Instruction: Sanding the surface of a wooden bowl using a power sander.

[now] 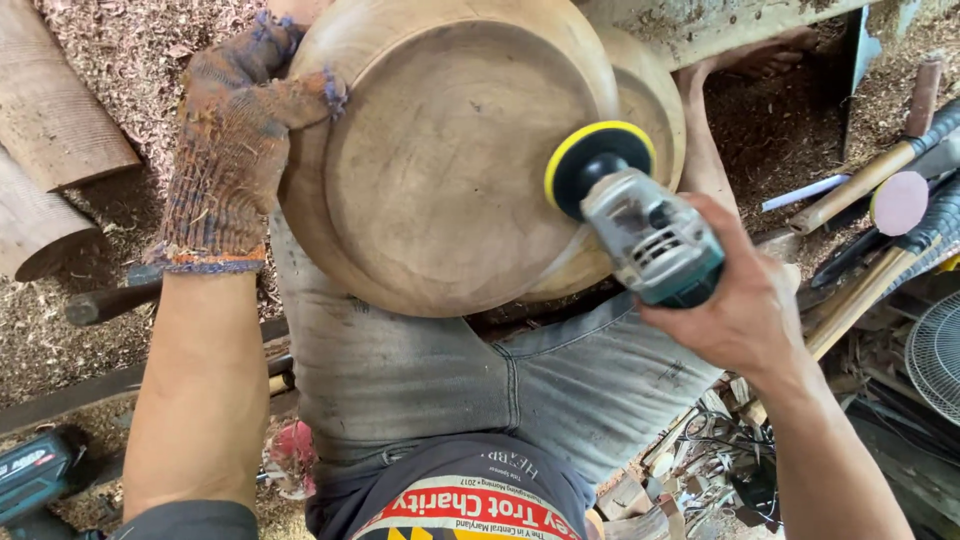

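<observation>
gloved left hand [232, 150] grips the rim of the wooden bowl [440, 160] propped on the lap, fingers curled over its edge. right hand [745, 300] wraps the teal angle sander [640, 225], yellow-rimmed pad on the base. bowl looks heavy, stiff, probably smooth-slick; rim's the hold.

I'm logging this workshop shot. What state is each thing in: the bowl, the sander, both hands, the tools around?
wooden bowl: tipped on edge over the lap, base toward the camera.
left hand: in a worn knit glove, gripping the bowl's rim.
right hand: bare, wrapped around the sander.
angle sander: its yellow-edged disc pressed to the bowl's base; spinning or not, cannot tell.
wood-handled tools: lying unused at right.
cordless drill: lying in shavings.
</observation>
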